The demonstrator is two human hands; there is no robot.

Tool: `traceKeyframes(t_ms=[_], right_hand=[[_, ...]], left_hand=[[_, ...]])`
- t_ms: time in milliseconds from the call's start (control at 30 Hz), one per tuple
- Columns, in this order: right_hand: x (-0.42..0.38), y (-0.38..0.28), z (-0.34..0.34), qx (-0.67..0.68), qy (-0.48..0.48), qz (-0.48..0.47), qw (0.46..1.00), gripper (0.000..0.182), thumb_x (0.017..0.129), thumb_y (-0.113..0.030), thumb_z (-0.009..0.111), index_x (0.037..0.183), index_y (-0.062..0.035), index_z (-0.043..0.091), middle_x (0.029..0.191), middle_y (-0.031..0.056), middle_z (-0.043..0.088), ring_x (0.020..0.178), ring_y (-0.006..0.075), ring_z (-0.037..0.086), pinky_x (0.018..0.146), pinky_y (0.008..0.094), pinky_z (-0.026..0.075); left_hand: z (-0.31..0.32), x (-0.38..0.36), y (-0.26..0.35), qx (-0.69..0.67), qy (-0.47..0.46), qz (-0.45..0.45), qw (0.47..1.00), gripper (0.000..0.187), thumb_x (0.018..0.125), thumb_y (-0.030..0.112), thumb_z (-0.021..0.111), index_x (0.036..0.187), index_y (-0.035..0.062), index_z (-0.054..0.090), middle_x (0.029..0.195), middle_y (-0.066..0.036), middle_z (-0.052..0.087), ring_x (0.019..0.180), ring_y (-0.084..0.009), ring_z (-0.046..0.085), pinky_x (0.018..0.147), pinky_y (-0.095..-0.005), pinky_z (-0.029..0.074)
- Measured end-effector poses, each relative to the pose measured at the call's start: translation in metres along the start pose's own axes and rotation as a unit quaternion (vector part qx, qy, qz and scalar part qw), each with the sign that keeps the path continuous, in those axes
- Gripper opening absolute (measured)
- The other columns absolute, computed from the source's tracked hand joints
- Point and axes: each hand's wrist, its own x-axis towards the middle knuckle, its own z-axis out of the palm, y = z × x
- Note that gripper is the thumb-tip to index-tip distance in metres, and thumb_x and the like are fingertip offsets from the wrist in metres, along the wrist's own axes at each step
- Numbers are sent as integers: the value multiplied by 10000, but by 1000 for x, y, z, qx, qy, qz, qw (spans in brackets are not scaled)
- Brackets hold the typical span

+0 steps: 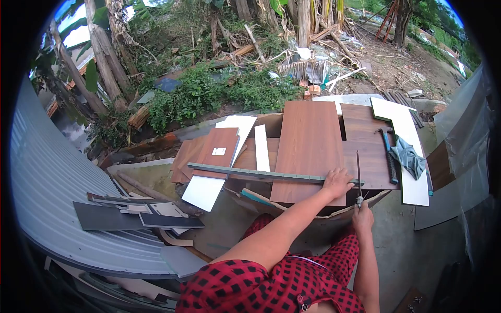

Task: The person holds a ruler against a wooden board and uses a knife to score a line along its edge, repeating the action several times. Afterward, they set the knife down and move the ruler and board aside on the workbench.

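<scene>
A long, narrow grey-green strip lies crosswise over the brown boards, with evenly spaced marks along its edge. My left hand presses down on it near its right end, fingers bent over it. Low at the right, my right hand is closed round the handle of a thin-bladed saw. The blade points away from me and crosses close to the strip's right end; whether it touches cannot be made out. Beneath the strip is a wide wood-grain board. My right fingers are partly hidden.
A hammer lies to the right, beside a grey-blue cloth on a white L-shaped board. Smaller brown and white panels overlap at the left. Offcuts sit on corrugated metal. Plastic sheeting hangs at the right.
</scene>
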Motion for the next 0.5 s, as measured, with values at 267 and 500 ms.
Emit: traceKeyframes(t_ms=[267,500], right_hand=[[-67,16,-6,-4,-27,25,999,248,879,-283,528,896,-47,452,725,247,603,712,454,583,623,544,431],[-75,17,-15,3,-38,25,999,237,879,-273,533,898,-50,457,735,246,605,725,455,583,633,538,432]], left_hand=[[-6,2,2,-4,-22,-11,1000,286,818,368,593,1048,203,635,1007,-79,526,1025,-263,496,888,-423,380],[-4,1,1,1,-12,-1,1000,257,817,362,591,1005,192,633,998,-76,524,1010,-262,499,888,-423,383]])
